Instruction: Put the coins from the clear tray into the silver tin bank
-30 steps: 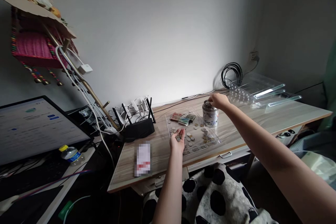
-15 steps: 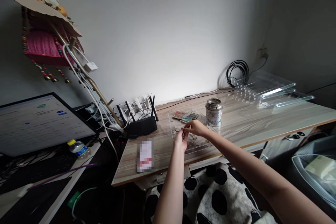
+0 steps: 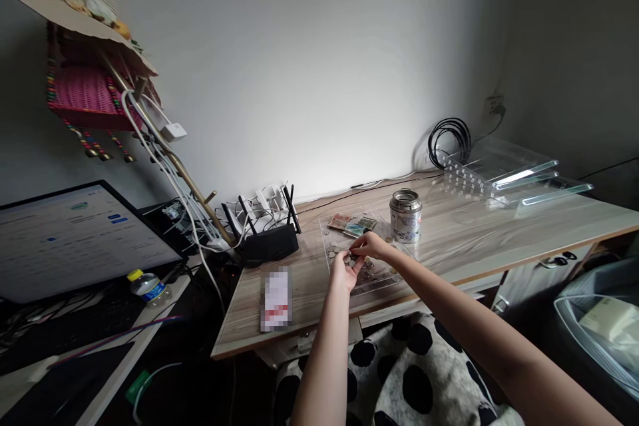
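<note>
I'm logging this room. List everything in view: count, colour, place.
tray: one, clear, desk
coins: several, silvery, tray
banknotes: several, multicoloured, tray
tin: one, silvery, desk
blurred item: one, white-red, desk
router: one, black, desk
coil: one, black, desk
rack: one, clear, desk
desk: one, brownish, centre
screen: one, whitish, left
bottle: one, yellow-capped, left
hat: one, beige, upper left
basket: one, pink, below hat
bin: one, dark, right
cloth: one, white-black, front
hands: two, bare, over tray

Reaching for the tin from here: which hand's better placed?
Right, most likely. The right hand is nearer the metal tin, which stands on that side. The left hand is farther off, cupped under the right, seemingly with coins in it.
</note>
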The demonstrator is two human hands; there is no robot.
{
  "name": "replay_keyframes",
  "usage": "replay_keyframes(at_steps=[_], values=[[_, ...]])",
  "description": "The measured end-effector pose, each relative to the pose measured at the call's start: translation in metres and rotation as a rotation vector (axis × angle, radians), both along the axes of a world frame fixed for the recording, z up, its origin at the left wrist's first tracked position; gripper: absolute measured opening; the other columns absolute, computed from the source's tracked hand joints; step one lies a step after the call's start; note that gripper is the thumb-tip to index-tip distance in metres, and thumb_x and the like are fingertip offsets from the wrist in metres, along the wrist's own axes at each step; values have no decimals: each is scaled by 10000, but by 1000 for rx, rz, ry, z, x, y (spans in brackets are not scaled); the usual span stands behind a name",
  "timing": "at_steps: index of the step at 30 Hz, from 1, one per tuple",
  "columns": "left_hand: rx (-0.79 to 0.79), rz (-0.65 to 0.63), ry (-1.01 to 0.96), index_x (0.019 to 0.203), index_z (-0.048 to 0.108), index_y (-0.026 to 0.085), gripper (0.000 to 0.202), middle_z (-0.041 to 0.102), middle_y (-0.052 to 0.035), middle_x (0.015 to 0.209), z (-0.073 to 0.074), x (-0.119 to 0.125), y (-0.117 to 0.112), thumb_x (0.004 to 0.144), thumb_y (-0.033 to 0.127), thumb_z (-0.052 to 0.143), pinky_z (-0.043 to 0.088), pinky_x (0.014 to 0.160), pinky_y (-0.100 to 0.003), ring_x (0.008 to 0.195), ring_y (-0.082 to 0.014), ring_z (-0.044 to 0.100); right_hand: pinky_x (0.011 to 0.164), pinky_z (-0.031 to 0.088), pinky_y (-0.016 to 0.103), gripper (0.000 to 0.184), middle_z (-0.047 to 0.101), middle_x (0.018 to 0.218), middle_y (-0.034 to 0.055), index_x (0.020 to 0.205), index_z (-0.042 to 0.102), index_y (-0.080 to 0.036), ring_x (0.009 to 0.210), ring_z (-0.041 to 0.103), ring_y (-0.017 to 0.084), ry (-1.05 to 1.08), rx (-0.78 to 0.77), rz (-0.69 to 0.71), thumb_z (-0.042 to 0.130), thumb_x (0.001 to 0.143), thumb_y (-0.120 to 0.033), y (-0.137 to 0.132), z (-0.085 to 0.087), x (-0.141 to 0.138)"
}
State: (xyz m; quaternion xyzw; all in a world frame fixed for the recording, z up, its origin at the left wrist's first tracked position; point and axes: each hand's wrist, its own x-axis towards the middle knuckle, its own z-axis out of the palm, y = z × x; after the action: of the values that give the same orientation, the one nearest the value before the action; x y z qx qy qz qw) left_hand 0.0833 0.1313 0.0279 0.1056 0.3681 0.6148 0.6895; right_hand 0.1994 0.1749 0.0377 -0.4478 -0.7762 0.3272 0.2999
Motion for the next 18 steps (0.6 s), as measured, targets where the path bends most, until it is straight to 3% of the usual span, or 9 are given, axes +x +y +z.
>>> replay_keyframes(at_steps=[7,10,15,18], values=[[-14,-81,110,747,555,87,49,613,-69,676,-1,2,-1,716,68,521,495,449,-170,575,-129,611,379,307,170,290,609,544,16,750,670,-117,441,480,81,85,-142,117,551,633,-354,-1,4,9],[-2,-117,138,767,558,81,56,614,-72,658,-2,2,-1,723,88,524,482,428,-161,564,-138,615,396,335,172,256,615,555,21,727,662,-115,450,499,87,114,-159,103,572,614,-325,2,5,11],[32,-146,187,787,562,83,80,619,-69,651,-1,3,-4,719,122,543,459,410,-153,537,-127,608,485,400,201,201,629,607,33,674,635,-121,550,555,129,100,-46,-79,572,616,-304,-6,-7,8],[38,-184,205,740,569,65,90,615,-83,612,0,3,-5,732,145,528,434,405,-133,504,-102,588,554,418,225,198,633,673,37,712,622,-148,623,565,143,120,178,-221,521,679,-316,-20,1,19]])
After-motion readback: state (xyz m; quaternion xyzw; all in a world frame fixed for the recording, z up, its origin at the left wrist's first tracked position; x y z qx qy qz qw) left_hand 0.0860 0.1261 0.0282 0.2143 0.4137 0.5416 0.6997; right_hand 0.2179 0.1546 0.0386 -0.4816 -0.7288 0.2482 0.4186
